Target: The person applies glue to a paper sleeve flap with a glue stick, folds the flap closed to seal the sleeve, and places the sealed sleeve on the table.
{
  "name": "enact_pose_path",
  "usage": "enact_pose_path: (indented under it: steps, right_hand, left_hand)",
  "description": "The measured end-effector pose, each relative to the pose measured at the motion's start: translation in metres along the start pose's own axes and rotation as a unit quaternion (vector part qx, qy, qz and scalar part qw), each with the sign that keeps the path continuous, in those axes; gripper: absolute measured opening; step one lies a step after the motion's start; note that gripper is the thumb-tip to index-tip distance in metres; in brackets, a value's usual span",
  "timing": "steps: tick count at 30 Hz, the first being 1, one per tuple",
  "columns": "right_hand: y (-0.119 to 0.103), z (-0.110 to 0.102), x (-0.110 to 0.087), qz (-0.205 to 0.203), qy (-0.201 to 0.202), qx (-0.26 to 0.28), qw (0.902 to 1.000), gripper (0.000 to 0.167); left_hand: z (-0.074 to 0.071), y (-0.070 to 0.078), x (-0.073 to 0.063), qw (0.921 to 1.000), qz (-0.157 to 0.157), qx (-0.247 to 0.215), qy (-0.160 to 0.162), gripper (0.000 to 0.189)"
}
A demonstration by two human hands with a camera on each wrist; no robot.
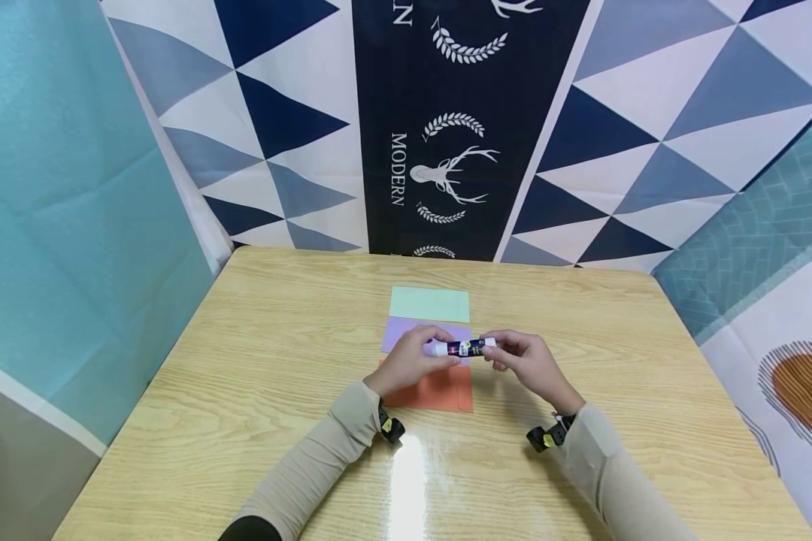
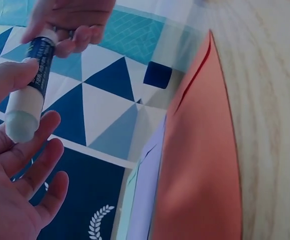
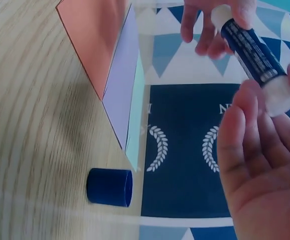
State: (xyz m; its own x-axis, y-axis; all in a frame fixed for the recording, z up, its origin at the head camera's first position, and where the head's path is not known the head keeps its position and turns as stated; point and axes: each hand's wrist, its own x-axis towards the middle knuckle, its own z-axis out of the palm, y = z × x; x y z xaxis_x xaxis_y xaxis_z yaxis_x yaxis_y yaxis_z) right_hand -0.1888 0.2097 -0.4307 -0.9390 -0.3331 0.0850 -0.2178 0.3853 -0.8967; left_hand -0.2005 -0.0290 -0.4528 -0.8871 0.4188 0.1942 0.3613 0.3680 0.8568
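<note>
Both hands hold an uncapped glue stick point(image 1: 472, 348) level above the envelopes. My left hand point(image 1: 409, 364) pinches its white end between thumb and fingers. At the other end, the thumb and fingertips of my right hand point(image 1: 533, 367) grip the white base. The stick's dark label point(image 3: 252, 52) shows between the hands. Below lie three envelopes in a column: light green point(image 1: 429, 304) farthest, purple point(image 1: 395, 334) in the middle, orange point(image 1: 440, 391) nearest, partly covered by the left hand. A dark blue cap point(image 3: 109, 187) stands on the table; the head view does not show it.
The wooden table point(image 1: 257, 361) extends to both sides of the envelopes. Behind it hangs a patterned cloth point(image 1: 440, 150) with triangles and a deer head. A teal cloth point(image 1: 88, 188) hangs on the left. Each wrist wears a small black camera point(image 1: 546, 436).
</note>
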Motion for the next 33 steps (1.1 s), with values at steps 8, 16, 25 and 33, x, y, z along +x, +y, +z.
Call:
enact_pose_path:
  steps: [8,16,25,33]
  right_hand:
    - [0.004,-0.002,-0.002,0.022,-0.070,-0.027,0.9970,0.031]
    - [0.008,0.006,-0.002,-0.002,-0.081,-0.058,0.9950,0.030]
    - [0.010,0.017,0.000,-0.007,-0.104,-0.050,0.9933,0.027]
    - [0.007,0.021,0.004,-0.025,-0.058,-0.070,0.9955,0.023]
  left_hand:
    - [-0.004,-0.003,-0.001,0.9985,-0.012,-0.052,0.008,0.025]
    - [-0.004,0.003,-0.001,0.9950,-0.019,-0.097,0.010,0.025]
    - [0.001,0.007,0.000,0.9878,-0.019,-0.154,0.018,0.023]
    - [0.004,0.006,0.000,0.9747,-0.018,-0.218,0.044,0.027]
